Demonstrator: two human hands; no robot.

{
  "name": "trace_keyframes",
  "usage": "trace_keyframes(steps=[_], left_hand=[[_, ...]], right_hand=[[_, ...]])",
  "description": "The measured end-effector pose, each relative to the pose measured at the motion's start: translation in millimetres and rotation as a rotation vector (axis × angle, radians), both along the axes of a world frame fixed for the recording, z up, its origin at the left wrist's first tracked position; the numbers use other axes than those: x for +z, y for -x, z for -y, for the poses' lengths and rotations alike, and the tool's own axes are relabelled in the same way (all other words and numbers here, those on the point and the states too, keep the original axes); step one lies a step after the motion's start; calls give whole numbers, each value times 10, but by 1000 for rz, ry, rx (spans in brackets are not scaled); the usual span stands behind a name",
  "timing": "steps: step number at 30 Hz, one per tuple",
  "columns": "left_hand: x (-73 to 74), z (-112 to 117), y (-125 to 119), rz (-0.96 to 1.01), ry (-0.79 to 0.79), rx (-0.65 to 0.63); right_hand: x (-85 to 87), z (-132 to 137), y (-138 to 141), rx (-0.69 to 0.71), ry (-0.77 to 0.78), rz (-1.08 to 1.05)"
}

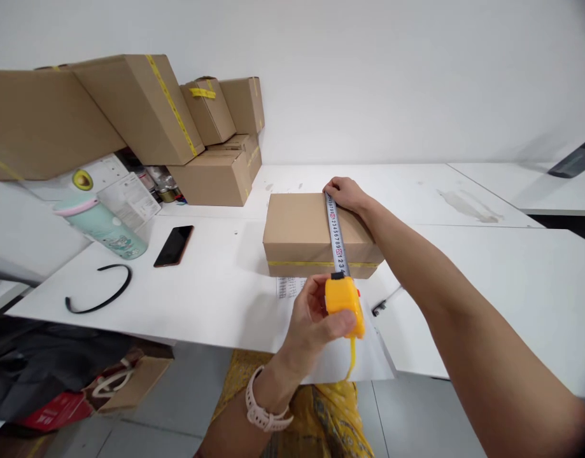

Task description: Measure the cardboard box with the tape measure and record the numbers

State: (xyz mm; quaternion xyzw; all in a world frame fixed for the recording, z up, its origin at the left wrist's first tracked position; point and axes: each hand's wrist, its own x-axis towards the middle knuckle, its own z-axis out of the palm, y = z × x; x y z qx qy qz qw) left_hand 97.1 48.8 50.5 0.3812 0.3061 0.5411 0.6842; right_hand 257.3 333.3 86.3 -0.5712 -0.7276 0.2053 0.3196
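Observation:
A brown cardboard box [296, 219] with a yellow strip along its front side lies on the white table. My left hand [316, 318] grips the yellow tape measure [342, 302] just in front of the box, and a yellow strap dangles from its case. The silver blade [335, 232] runs out across the top of the box to its far edge. There my right hand [347, 193] pinches the blade's end against the box; the fingertips are partly hidden behind the edge. Under the front of the box and the tape measure lies a printed sheet [287, 305].
Several cardboard boxes [209, 181] are stacked at the back left against the wall. A mint tumbler [108, 229], a phone [174, 246] and a black headband [123, 287] sit on the left of the table [216, 286]. A pen-like object [380, 307] lies right of the sheet.

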Motion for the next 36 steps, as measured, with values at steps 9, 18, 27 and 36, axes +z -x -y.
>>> trace_keyframes(steps=[9, 18, 27, 36], left_hand=[[-346, -165, 898, -266, -406, 474], [-343, -791, 1149, -127, -302, 394], [128, -965, 1248, -186, -542, 376], [-238, -310, 767, -296, -550, -55]], right_hand=[[-2, 1126, -795, -381, -228, -274], [-181, 1746, -636, -167, 3, -128], [234, 1249, -390, -335, -391, 92], [255, 1093, -38, -194, -485, 276]])
